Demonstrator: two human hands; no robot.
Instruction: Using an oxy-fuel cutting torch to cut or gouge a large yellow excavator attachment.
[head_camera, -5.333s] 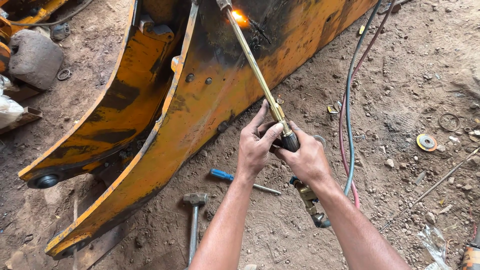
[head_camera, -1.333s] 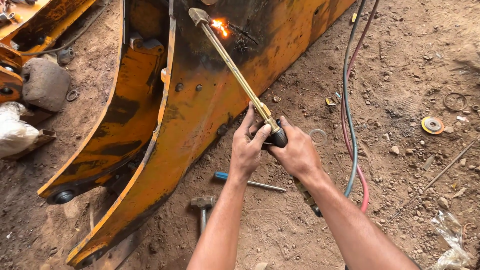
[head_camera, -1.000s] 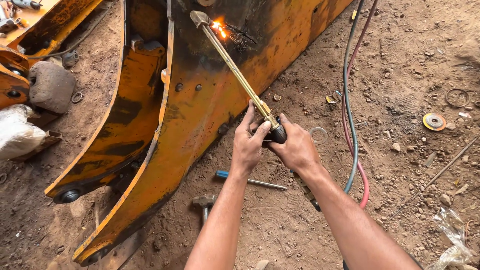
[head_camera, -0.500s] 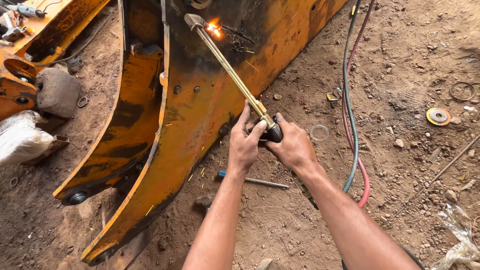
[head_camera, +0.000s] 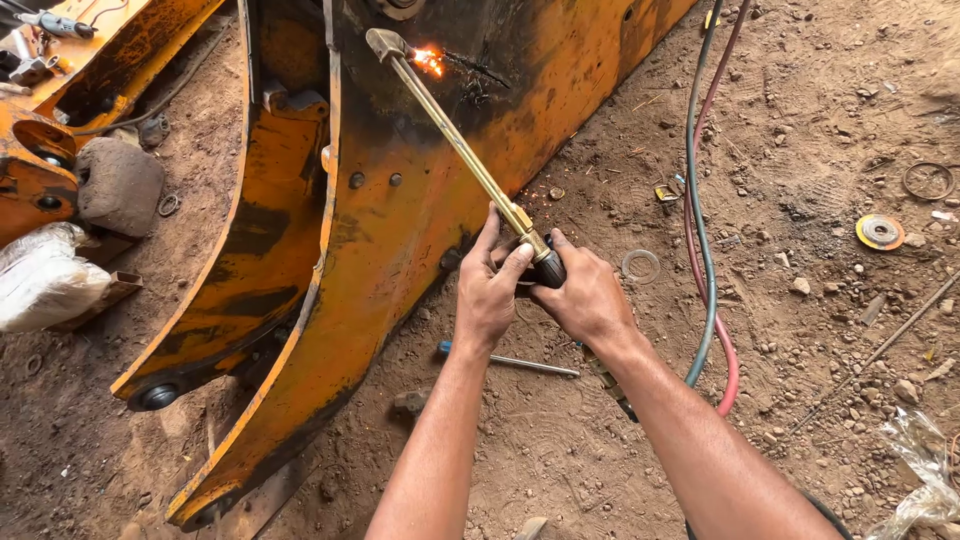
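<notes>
Both the left hand (head_camera: 488, 296) and right hand (head_camera: 585, 297) clamp the brass cutting torch (head_camera: 470, 165), its flame at the orange steel arm's (head_camera: 400, 230) scorched edge, open dirt ground (head_camera: 800, 400) rightward.

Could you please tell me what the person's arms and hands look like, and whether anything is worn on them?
Both forearms are bare to the frame's bottom edge, with no sleeves in view. The left hand and right hand wear no gloves, and no rings, watch or bands show.

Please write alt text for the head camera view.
Both hands, left hand and right hand, grip a brass cutting torch whose flame burns a dark slot in an orange steel arm; hoses lie on dirt.
</notes>
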